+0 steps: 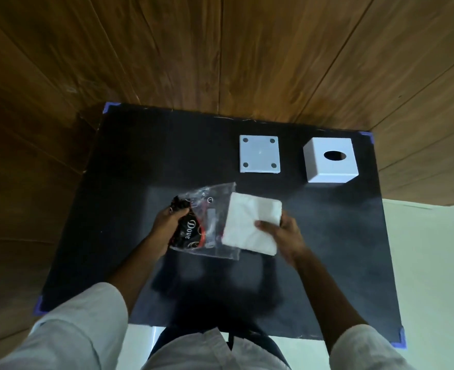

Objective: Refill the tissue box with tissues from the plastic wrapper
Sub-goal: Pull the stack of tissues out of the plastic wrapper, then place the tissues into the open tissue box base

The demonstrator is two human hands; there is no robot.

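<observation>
A white stack of tissues (pixel 249 222) sits half out of a clear plastic wrapper (pixel 207 206) with black and red print, near the middle of the black table. My right hand (pixel 281 236) grips the stack at its right side, thumb on top. My left hand (pixel 168 228) is closed on the crumpled left end of the wrapper. The white tissue box (pixel 327 169), cube-shaped with an oval hole on top, stands at the back right. Its flat white base plate (pixel 259 157), with a round mark in each corner, lies apart to the box's left.
The black table (pixel 340 249) has blue tape at its corners and stands against a wooden wall (pixel 220 49). Pale floor (pixel 434 263) shows to the right. My white sleeves fill the bottom of the view.
</observation>
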